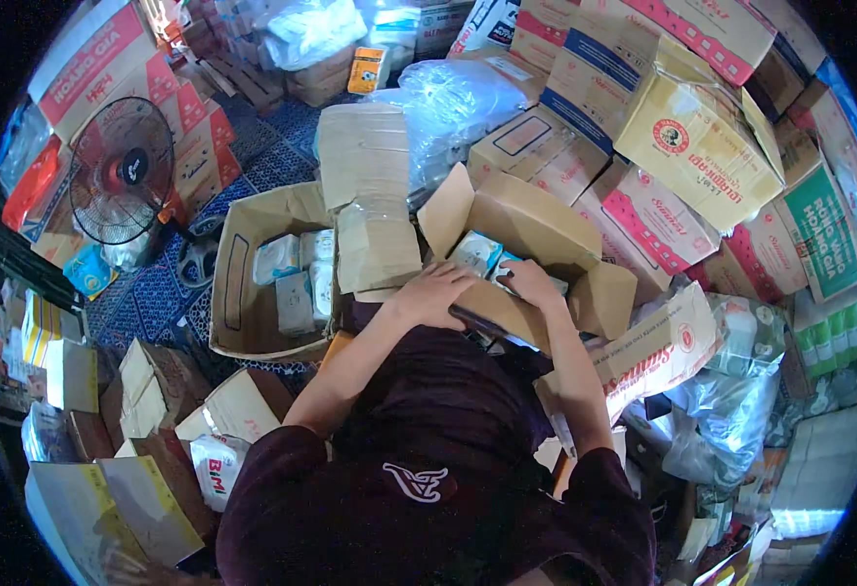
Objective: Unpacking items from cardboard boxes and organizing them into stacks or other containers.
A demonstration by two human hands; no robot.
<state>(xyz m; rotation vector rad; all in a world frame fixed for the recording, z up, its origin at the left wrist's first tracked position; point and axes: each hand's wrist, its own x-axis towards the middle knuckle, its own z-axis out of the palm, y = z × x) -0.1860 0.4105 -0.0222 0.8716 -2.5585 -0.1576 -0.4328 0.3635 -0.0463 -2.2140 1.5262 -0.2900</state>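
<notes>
An open cardboard box (pixel 546 210) stands in front of me, its flaps spread outward. Blue-and-white plastic packets (pixel 476 253) lie inside it. My left hand (pixel 436 296) rests with extended fingers on the box's near left edge, holding nothing that I can see. Over the near side reaches my right hand (pixel 533 284), its fingers curled down on a packet in the box; the fingertips are partly hidden. To the left, a second open box (pixel 238 264) holds several white-and-blue packets (pixel 294 303). A long taped cardboard flap (pixel 375 195) stands up between the two boxes.
A black fan (pixel 123 171) stands at the left on a blue patterned floor mat (pixel 145 298). Stacked cartons (pixel 653 215) crowd the right and far side, with clear plastic wrapping (pixel 448 103) behind the box. More open cartons (pixel 160 391) lie at the near left.
</notes>
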